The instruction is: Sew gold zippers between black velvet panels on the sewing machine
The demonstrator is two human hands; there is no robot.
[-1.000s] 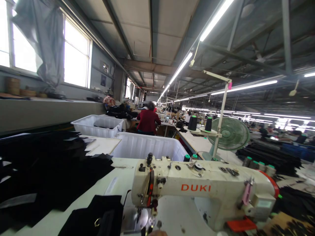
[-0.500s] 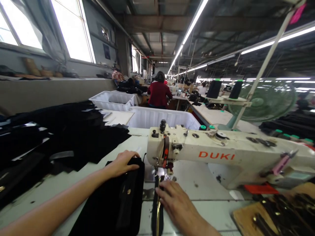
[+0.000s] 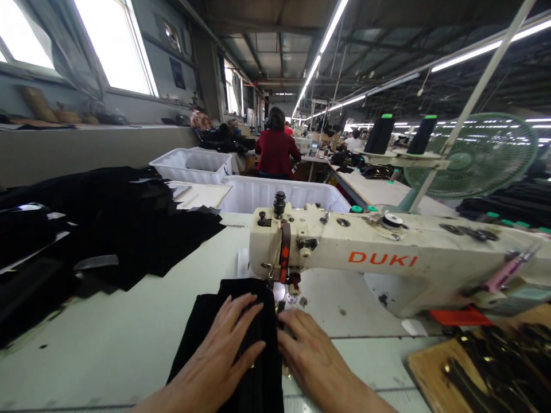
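Observation:
A black fabric piece [image 3: 269, 327] lies on the sewing machine bed, its far end beside the needle area [image 3: 279, 292]. My left hand [image 3: 230, 344] rests flat on top of it, fingers spread. On the fabric's right edge, my right hand [image 3: 307, 347] has its fingers curled and pressed down on a black zipper strip with gold teeth [image 3: 280, 307], mostly hidden by the fingers. The strip runs alongside the fabric, just in front of the presser foot. The white sewing machine [image 3: 327, 244] bears the orange letters DUKI.
Black cut pieces [image 3: 107, 229] are heaped on the left. White plastic bins [image 3: 279, 192] stand behind the machine. On the right are a board [image 3: 424, 367] with black and gold strips, thread cones [image 3: 379, 135] and a green fan [image 3: 469, 158]. A person in red [image 3: 275, 149] sits further back.
My left hand has moved right and nearer, bringing the black fabric against the zipper strip, which now shows far less. My right hand stays by the needle. The view has shifted slightly.

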